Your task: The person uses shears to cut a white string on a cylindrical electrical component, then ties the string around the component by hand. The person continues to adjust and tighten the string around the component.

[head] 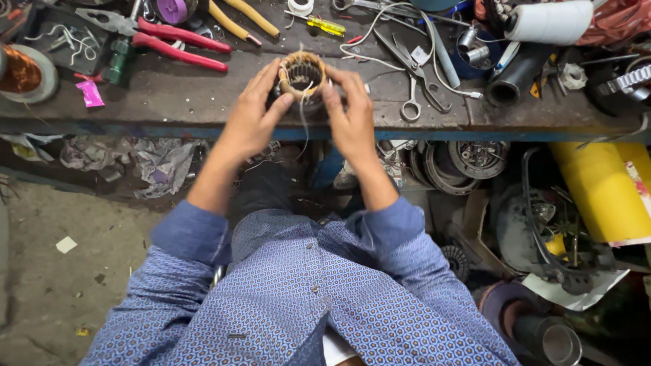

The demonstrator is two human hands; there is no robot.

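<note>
stator coil point(302, 76): lower half behind hands | copper spool point(20, 71): cut off left

Small pink packet point(90, 93) on bench, left of hands.

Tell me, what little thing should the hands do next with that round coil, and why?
Probably tuck in the loose pale strand dangling from the round wound coil. Both the left hand and the right hand cup the coil's sides at the workbench edge, so its fingers are close to that hanging end.
</note>
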